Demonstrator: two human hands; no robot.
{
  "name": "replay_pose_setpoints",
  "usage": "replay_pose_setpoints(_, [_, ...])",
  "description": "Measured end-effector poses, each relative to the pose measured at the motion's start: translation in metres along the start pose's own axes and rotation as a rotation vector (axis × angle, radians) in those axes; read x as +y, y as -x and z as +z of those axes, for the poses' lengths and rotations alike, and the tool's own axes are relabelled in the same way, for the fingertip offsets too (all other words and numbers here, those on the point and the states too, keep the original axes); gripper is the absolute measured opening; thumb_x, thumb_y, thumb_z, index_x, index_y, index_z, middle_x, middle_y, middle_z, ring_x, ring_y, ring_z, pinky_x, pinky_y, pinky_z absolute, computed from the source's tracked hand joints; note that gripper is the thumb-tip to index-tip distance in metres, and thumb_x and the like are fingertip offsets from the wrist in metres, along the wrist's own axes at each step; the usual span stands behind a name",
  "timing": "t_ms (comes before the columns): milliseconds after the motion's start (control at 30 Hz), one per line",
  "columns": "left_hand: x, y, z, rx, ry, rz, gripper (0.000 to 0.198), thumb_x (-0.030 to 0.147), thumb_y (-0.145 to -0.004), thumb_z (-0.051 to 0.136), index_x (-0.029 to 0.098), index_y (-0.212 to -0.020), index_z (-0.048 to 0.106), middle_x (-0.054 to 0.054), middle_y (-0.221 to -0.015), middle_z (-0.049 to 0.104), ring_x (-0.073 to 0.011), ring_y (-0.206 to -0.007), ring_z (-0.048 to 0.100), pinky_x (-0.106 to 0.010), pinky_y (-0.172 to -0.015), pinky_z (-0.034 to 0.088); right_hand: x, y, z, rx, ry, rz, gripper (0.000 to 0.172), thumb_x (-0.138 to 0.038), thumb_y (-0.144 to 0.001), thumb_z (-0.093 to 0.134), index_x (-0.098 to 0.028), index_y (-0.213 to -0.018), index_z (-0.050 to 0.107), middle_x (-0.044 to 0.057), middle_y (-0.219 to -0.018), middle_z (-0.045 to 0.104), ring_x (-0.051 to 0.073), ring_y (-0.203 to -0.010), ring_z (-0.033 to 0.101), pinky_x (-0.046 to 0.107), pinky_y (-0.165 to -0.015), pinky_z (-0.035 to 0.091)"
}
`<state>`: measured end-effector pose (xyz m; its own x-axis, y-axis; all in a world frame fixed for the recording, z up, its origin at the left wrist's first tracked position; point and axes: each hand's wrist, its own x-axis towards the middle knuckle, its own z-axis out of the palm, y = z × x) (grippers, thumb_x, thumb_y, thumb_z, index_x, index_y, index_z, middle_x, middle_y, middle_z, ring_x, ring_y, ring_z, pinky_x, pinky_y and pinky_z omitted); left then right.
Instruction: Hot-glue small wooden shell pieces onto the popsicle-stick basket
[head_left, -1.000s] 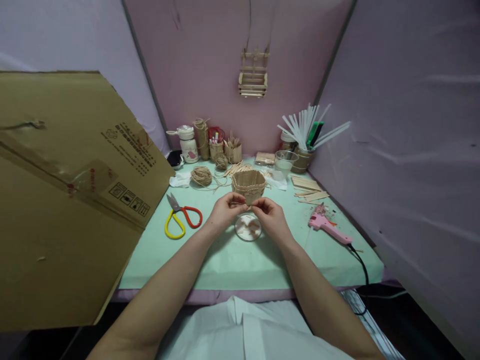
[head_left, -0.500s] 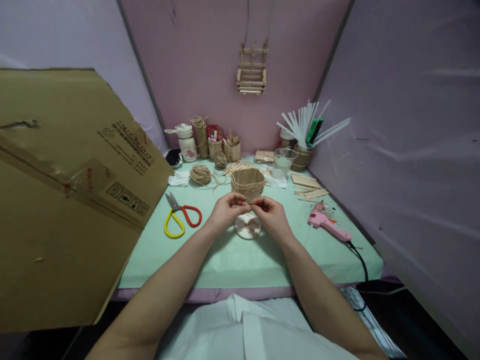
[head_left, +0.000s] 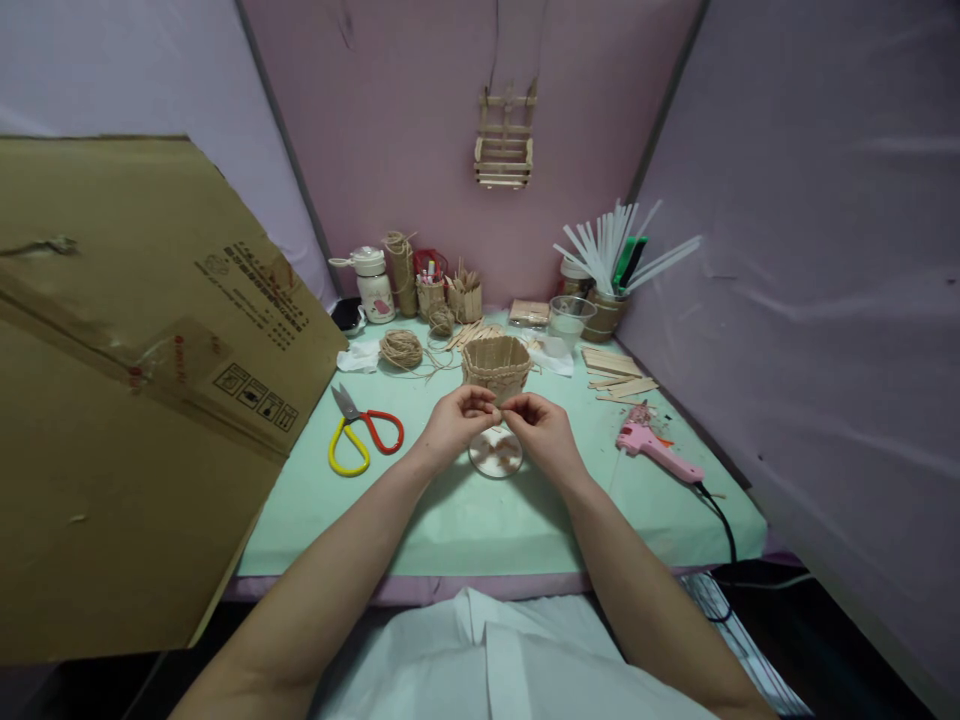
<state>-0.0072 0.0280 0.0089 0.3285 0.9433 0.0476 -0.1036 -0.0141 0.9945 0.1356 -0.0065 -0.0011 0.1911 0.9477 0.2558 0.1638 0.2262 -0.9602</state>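
My left hand (head_left: 459, 422) and my right hand (head_left: 541, 432) meet at the middle of the table, fingertips pinched close together. Whatever lies between them is too small to make out. Just below the fingers is a round white dish (head_left: 495, 464) with brownish bits on it. Behind my hands stands a small woven twine basket (head_left: 496, 362) with a braided rim, its lower front partly covered by my fingers.
Scissors (head_left: 352, 428) with yellow and red handles lie left. A pink glue gun (head_left: 657, 452) with a black cord rests right, near wooden sticks (head_left: 611, 365). Twine (head_left: 401, 349) and several containers line the back. A large cardboard sheet (head_left: 150, 420) leans at the left.
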Motion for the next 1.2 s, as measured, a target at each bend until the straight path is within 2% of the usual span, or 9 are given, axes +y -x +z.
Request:
replay_pose_setpoints(133, [0.001, 0.001, 0.002, -0.004, -0.009, 0.009, 0.036, 0.017, -0.059, 0.077, 0.015, -0.090, 0.059, 0.000, -0.074, 0.061, -0.0112, -0.071, 0.059, -0.027, -0.074, 0.047, 0.001, 0.000, 0.000, -0.011, 0.001, -0.004, 0.012, -0.028, -0.068, 0.063, -0.017, -0.072, 0.065, 0.002, -0.067, 0.064, 0.014, -0.062, 0.055, 0.026, -0.060, 0.043])
replay_pose_setpoints(300, [0.005, 0.003, -0.001, -0.019, 0.087, -0.049, 0.047, 0.019, -0.059, 0.081, 0.017, -0.099, 0.056, -0.001, -0.091, 0.059, -0.0097, -0.072, 0.061, -0.025, -0.072, 0.047, -0.005, -0.001, -0.008, -0.048, -0.108, 0.019, 0.019, -0.032, -0.073, 0.063, -0.018, -0.085, 0.068, 0.001, -0.073, 0.064, 0.013, -0.064, 0.053, 0.026, -0.063, 0.042])
replay_pose_setpoints(533, [0.013, 0.005, -0.015, -0.395, 0.358, -0.361, 0.054, 0.015, -0.060, 0.082, 0.016, -0.108, 0.056, -0.001, -0.081, 0.062, -0.0100, -0.070, 0.060, -0.023, -0.066, 0.045, -0.010, 0.002, -0.018, -0.341, -0.186, -0.061, 0.014, -0.032, -0.080, 0.062, -0.021, -0.085, 0.070, 0.002, -0.089, 0.066, 0.017, -0.087, 0.058, 0.030, -0.082, 0.043])
replay_pose_setpoints(667, [0.011, 0.005, -0.017, -0.491, 0.432, -0.421, 0.052, 0.013, -0.061, 0.081, 0.013, -0.108, 0.059, -0.001, -0.075, 0.063, -0.0089, -0.067, 0.060, -0.021, -0.065, 0.045, -0.010, 0.004, -0.016, -0.415, -0.233, -0.052, 0.010, -0.031, -0.079, 0.064, -0.022, -0.079, 0.066, 0.000, -0.081, 0.065, 0.016, -0.079, 0.058, 0.029, -0.077, 0.044])
replay_pose_setpoints(733, [0.010, 0.004, -0.017, -0.470, 0.431, -0.446, 0.049, 0.014, -0.062, 0.081, 0.012, -0.106, 0.060, -0.002, -0.076, 0.063, -0.0091, -0.067, 0.060, -0.021, -0.066, 0.045, -0.009, 0.003, -0.016, -0.398, -0.212, -0.031, 0.012, -0.033, -0.079, 0.063, -0.021, -0.077, 0.064, 0.000, -0.076, 0.063, 0.015, -0.073, 0.057, 0.029, -0.073, 0.044])
replay_pose_setpoints(800, [0.008, 0.002, -0.016, -0.369, 0.364, -0.431, 0.041, 0.018, -0.064, 0.080, 0.012, -0.101, 0.062, -0.004, -0.079, 0.064, -0.0111, -0.071, 0.062, -0.023, -0.068, 0.047, -0.007, 0.000, -0.018, -0.327, -0.125, -0.020, 0.014, -0.033, -0.079, 0.062, -0.020, -0.076, 0.063, 0.000, -0.074, 0.062, 0.015, -0.070, 0.055, 0.028, -0.069, 0.042])
replay_pose_setpoints(933, [0.003, -0.001, -0.013, -0.092, -0.052, -0.184, 0.022, 0.025, -0.069, 0.074, 0.013, -0.086, 0.067, -0.005, -0.079, 0.067, -0.0134, -0.072, 0.061, -0.025, -0.068, 0.047, 0.000, -0.005, -0.021, -0.151, 0.216, -0.068, 0.012, -0.029, -0.078, 0.058, -0.019, -0.072, 0.062, 0.001, -0.071, 0.061, 0.016, -0.070, 0.053, 0.028, -0.068, 0.040])
replay_pose_setpoints(1067, [-0.003, -0.001, -0.007, -0.058, -0.460, 0.001, 0.016, 0.026, -0.068, 0.067, 0.014, -0.077, 0.072, -0.006, -0.077, 0.069, -0.0155, -0.072, 0.060, -0.026, -0.066, 0.044, 0.004, -0.004, -0.020, -0.153, 0.418, -0.130, 0.013, -0.026, -0.079, 0.054, -0.019, -0.072, 0.063, 0.003, -0.074, 0.064, 0.017, -0.073, 0.055, 0.029, -0.071, 0.040])
replay_pose_setpoints(1200, [-0.005, 0.000, -0.003, -0.027, -0.589, 0.050, 0.015, 0.026, -0.067, 0.064, 0.015, -0.071, 0.072, -0.004, -0.074, 0.069, -0.0155, -0.069, 0.058, -0.026, -0.065, 0.042, 0.005, -0.003, -0.015, -0.178, 0.420, -0.125, 0.013, -0.025, -0.078, 0.054, -0.019, -0.072, 0.064, 0.004, -0.076, 0.066, 0.018, -0.075, 0.057, 0.030, -0.073, 0.041])
